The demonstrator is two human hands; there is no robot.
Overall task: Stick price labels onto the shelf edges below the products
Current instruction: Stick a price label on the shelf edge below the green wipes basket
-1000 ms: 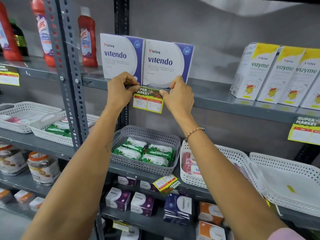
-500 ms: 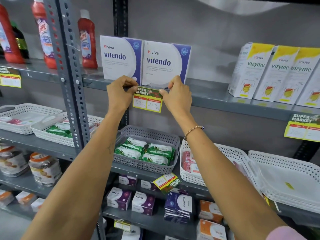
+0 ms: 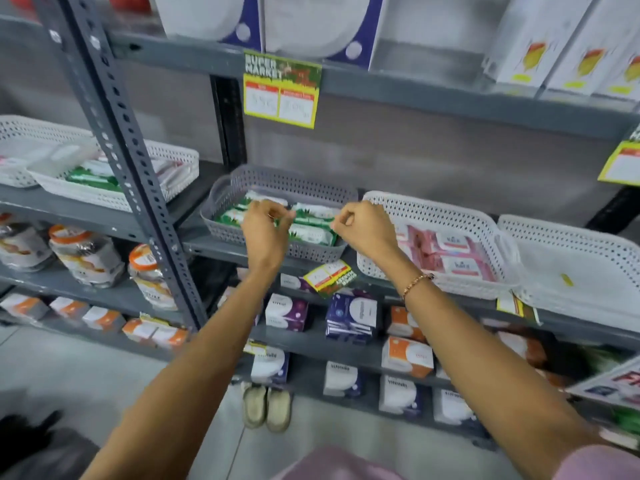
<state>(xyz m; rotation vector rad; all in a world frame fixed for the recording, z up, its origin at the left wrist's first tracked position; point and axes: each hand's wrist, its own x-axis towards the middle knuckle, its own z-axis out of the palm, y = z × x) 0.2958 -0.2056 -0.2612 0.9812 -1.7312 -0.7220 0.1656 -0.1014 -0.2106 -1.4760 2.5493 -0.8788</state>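
Price label header: "SUPER MARKET"; pink packs: "kara".

Two bare forearms, no sleeves below the elbow. Left hand without rings or a watch, as far as can be made out. Thin beaded bracelet, pinkish-gold, around the wrist of the right hand. Pale pink clothing along the bottom edge of the view. Light beige shoes, rounded toes, side by side.
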